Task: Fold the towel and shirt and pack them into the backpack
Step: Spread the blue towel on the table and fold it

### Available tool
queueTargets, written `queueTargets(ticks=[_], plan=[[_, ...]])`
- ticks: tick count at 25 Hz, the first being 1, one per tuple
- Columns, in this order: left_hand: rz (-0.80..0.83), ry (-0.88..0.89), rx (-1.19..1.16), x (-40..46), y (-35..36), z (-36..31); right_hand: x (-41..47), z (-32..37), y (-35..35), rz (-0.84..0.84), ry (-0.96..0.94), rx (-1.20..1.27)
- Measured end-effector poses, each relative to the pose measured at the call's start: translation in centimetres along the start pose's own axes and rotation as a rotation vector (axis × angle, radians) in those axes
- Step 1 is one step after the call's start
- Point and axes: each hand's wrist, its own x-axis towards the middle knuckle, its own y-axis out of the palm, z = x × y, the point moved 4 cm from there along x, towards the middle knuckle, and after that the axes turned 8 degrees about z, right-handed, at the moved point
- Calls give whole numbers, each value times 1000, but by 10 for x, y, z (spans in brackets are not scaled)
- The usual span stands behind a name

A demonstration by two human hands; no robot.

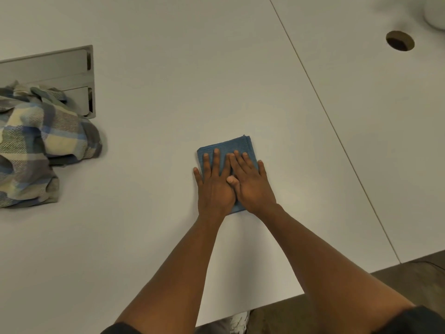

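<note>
Both your hands lie flat, fingers spread and gripping nothing: your left hand (pixel 214 186) and right hand (pixel 252 184) press side by side on the blue towel (pixel 231 147), folded into a small square near the middle of the white table (pixel 168 92). The plaid shirt (pixel 36 145) sits crumpled at the table's left edge, well apart from the towel.

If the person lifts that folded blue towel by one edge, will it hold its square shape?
Probably not. The small folded blue cloth towel is soft fabric with stacked layers at its far edge, so it would likely droop and unfold. It lies flat under the left hand and right hand, suggesting it looks light and should slide easily on the smooth white table.
</note>
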Motion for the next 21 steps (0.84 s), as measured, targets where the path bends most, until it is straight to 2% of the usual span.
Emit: queueTargets(ticks=[4,8,10,12,14,18,21], plan=[[-33,-15,3,0,0,5,-3,-1,3,-11,50,-45],[-43,-120,-95,-6,-5,15,-1,7,-4,-66,110,-40],[-45,-164,-136,-11,-7,18,5,17,-10,-70,33,-92],[-16,-151,-161,-13,-7,19,13,25,-12,-17,-114,-162],[19,-123,-163,-13,-9,21,22,22,-11,55,-172,-182],[36,-85,-147,-10,-9,29,30,4,-12,82,-27,-183],[25,-73,-120,-13,-9,37,22,6,-12,-23,123,-177]])
